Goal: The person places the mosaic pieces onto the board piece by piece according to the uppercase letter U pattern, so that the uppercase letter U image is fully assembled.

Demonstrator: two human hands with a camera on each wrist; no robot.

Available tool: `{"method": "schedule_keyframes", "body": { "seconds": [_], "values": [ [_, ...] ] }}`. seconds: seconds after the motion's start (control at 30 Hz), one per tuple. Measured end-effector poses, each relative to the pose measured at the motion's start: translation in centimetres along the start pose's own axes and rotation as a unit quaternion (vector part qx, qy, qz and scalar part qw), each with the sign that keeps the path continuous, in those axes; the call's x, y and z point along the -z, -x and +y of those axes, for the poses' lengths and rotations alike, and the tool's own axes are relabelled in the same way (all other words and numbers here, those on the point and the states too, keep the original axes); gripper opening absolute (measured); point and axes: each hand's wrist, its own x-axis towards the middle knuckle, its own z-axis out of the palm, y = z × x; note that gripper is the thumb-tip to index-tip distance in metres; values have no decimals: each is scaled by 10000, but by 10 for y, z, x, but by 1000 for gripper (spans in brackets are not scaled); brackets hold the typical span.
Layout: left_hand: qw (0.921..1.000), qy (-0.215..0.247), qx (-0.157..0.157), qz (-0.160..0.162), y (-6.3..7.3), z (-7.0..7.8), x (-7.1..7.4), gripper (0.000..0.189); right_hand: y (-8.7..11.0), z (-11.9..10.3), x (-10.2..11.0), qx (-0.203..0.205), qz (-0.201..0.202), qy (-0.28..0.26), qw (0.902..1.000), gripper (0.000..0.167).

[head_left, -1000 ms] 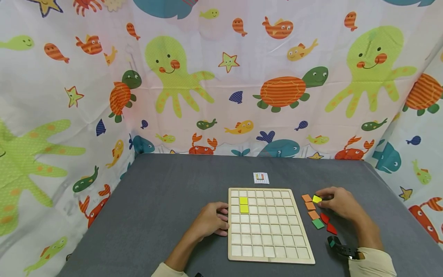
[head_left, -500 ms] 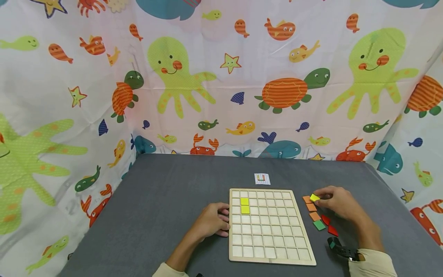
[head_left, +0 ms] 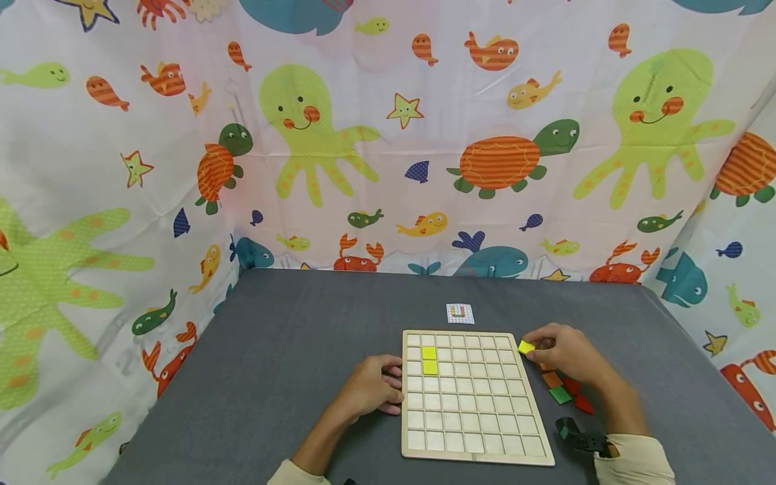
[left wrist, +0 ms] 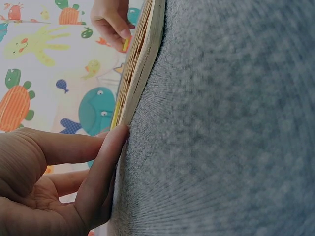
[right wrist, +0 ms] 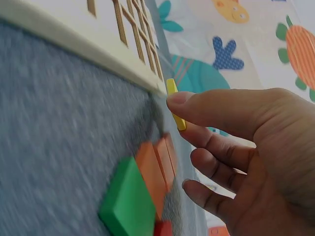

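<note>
In the head view my right hand [head_left: 572, 351] pinches a yellow square tile [head_left: 526, 347] beside the board's upper right corner. The right wrist view shows this yellow tile [right wrist: 175, 104] edge-on between thumb and forefinger, other fingers loosely bent. A wooden grid board [head_left: 473, 397] lies on the table, with two yellow tiles [head_left: 430, 360] set one below the other in its second column. My left hand [head_left: 371, 387] rests against the board's left edge. Up close, its fairly straight fingers [left wrist: 106, 167] touch the board's side [left wrist: 147, 64].
Orange tiles [head_left: 552, 380], a green tile [head_left: 560, 394] and red tiles [head_left: 584, 404] lie right of the board, partly behind my right hand. A small printed grid card [head_left: 460, 313] lies beyond the board on the grey table [head_left: 315, 337]. A patterned curtain [head_left: 376, 135] stands behind.
My right hand has lifted the yellow tile from among the loose tiles and carried it left toward the board's corner. The left hand stays at the board's edge.
</note>
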Motion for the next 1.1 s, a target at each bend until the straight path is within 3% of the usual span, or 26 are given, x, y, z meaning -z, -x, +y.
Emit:
{"method": "schedule_keyframes", "body": {
  "seconds": [0.27,0.5,1.1],
  "values": [
    [10000,-15,-20,3,1,0,0,67,-5,-21,-14,280,-162,-142,9994,37],
    [10000,5,4,10,0,0,-1,67,-11,-33,-27,811,-300,-52,9962,29],
    [10000,-3,17,-4,0,0,-1,67,-15,-83,-59,1271,-695,-539,9880,30]
  ]
}}
